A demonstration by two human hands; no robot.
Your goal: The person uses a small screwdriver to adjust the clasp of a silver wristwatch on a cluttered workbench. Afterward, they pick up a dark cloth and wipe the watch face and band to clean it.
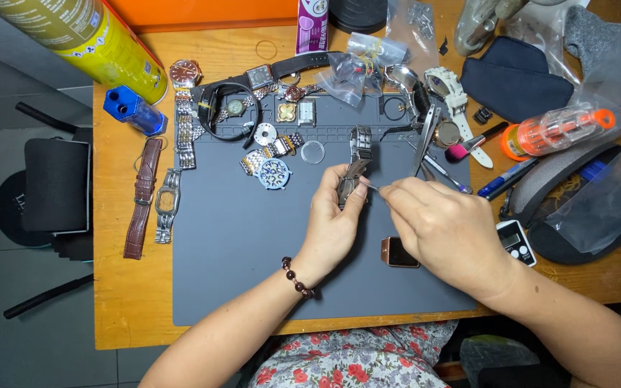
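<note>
Holding a metal watch band [356,162] upright-ish over the grey mat [238,237]; left hand [332,226] has its fingers closed around the band's lower end, thumb and forefinger pinching it near the clasp; band's long axis runs away from the person, toward the far edge of the mat, upper end lying free just beyond the fingertips; right hand [443,226] is closed in a pinch on a thin pin tool [373,187], tip pointing left and touching or almost touching the band's lower end; can't tell if the tip is actually in a link; so the band sits directly left of the right fingertips, tool crossing it roughly at right angles; both hands about equally near, left one carries it; a small rose-coloured watch case [399,253] lies on the mat just under the right hand, apart from the band; tweezers [426,136] and a pink brush [465,147] lie beyond the right hand; loose watches and a brown leather strap [141,197] lie well off to the left; beaded bracelet [297,279] on the left wrist.
</note>
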